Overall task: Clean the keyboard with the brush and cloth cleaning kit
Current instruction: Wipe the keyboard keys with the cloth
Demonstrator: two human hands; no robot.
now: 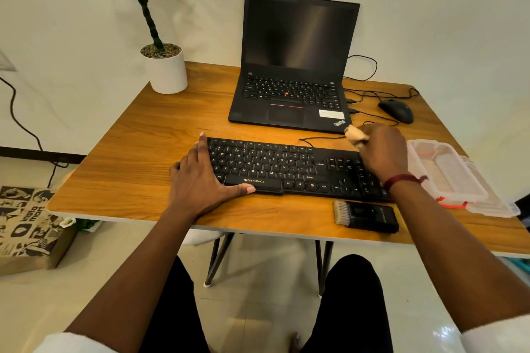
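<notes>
A black keyboard (286, 169) lies across the middle of the wooden table (137, 152). My left hand (200, 178) rests flat on its left end, fingers straight, thumb along the front edge. My right hand (383, 152) hovers over the keyboard's far right corner and grips a small beige cloth (355, 136), which sticks out to the left of the fist. A black cleaning brush (367, 216) with pale bristles lies on the table in front of the keyboard, near the front edge.
An open black laptop (292, 66) stands behind the keyboard. A black mouse (397, 110) and cables lie at the back right. A clear plastic box (450, 175) sits right of the keyboard. A potted plant (166, 69) stands at the back left.
</notes>
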